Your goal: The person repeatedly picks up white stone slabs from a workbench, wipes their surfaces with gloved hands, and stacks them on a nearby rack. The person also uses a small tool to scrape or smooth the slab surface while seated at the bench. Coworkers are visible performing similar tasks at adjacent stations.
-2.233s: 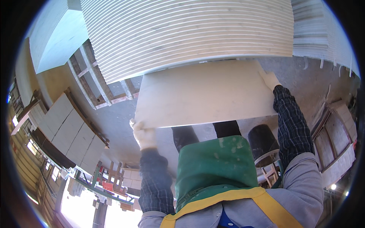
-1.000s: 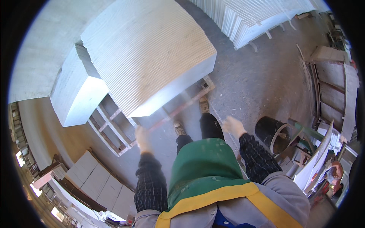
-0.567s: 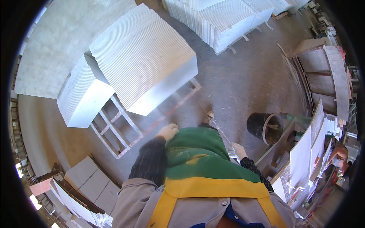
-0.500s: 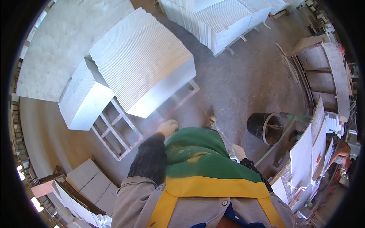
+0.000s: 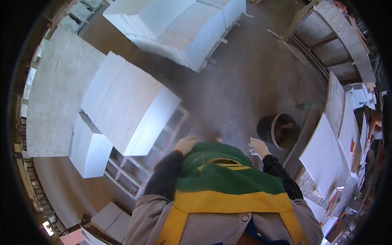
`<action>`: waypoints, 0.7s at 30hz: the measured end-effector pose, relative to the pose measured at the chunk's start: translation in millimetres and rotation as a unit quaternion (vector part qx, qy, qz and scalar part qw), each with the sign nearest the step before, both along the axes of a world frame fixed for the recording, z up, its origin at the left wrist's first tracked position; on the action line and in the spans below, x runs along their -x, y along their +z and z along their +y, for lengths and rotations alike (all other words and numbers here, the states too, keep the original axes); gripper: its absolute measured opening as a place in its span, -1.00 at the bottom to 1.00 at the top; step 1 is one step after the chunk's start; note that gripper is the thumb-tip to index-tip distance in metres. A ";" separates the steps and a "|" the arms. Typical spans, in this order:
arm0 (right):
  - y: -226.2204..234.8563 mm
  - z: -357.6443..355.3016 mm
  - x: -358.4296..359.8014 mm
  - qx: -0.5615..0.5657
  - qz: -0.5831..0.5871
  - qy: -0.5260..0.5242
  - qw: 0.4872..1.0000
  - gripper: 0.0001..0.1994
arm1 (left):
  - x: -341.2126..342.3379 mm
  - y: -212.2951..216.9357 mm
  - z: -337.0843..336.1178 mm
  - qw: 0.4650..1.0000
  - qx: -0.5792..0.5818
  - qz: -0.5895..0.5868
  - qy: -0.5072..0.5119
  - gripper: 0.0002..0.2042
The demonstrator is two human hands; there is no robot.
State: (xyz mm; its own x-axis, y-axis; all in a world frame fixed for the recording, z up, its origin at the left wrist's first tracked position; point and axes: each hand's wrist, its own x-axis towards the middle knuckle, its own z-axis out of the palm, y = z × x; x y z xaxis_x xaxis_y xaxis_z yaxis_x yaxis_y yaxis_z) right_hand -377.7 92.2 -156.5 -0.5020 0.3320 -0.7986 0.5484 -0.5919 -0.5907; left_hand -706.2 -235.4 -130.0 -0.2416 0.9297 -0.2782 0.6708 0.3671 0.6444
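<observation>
Left hand (image 5: pixel 185 144): my gloved left hand rests at the top edge of my green apron (image 5: pixel 220 171), fingers curled together against the cloth; it holds nothing.
Right hand (image 5: pixel 259 147): my gloved right hand hangs free just right of the apron, fingers loosely together and empty, near the black bucket (image 5: pixel 279 130) but apart from it.
Nearest work: the stack of thin white slabs (image 5: pixel 126 102) stands on edge to my left on a wooden pallet (image 5: pixel 143 163), leaning far and left; the near-right face is bare.
Doing it well: I judge that, with both hands free, a slab is best taken by its two side edges, peeled from the near face and kept upright, feet clear of the pallet rails.
Second block: a shorter white stack (image 5: pixel 87 149) sits at the near-left end of the same pallet.
Far stacks: more white slab bundles (image 5: pixel 183 28) stand on pallets across the floor.
Right side: a white slab (image 5: pixel 322 159) lies flat on a bench, with speckled slabs (image 5: pixel 335 96) behind it.
Floor: dusty grey concrete (image 5: pixel 245 85), in sun and shadow.
Other person: an arm (image 5: pixel 373 122) shows at the far right edge.
</observation>
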 end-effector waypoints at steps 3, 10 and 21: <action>26.1 24.8 19.2 -0.020 -0.046 0.009 0.999 -0.74 | 9.1 13.6 50.2 0.985 0.041 -0.123 0.115 -0.70; 7.7 43.4 47.6 -0.124 -0.049 0.132 0.982 -0.83 | 79.1 -5.8 75.1 0.994 0.019 -0.036 0.102 -0.68; -10.5 124.6 84.8 -0.469 -0.004 0.510 0.721 -0.85 | 262.9 -102.9 139.6 0.978 -0.008 0.163 0.127 -0.72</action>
State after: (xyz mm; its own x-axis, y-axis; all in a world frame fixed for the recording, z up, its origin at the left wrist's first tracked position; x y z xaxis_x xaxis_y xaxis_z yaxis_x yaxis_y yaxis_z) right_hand -462.5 216.7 -167.0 -0.8639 0.1888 -0.4669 0.4209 0.7798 -0.4633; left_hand -969.1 -95.8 -233.0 -0.5392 0.8316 -0.1330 0.7300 0.5402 0.4187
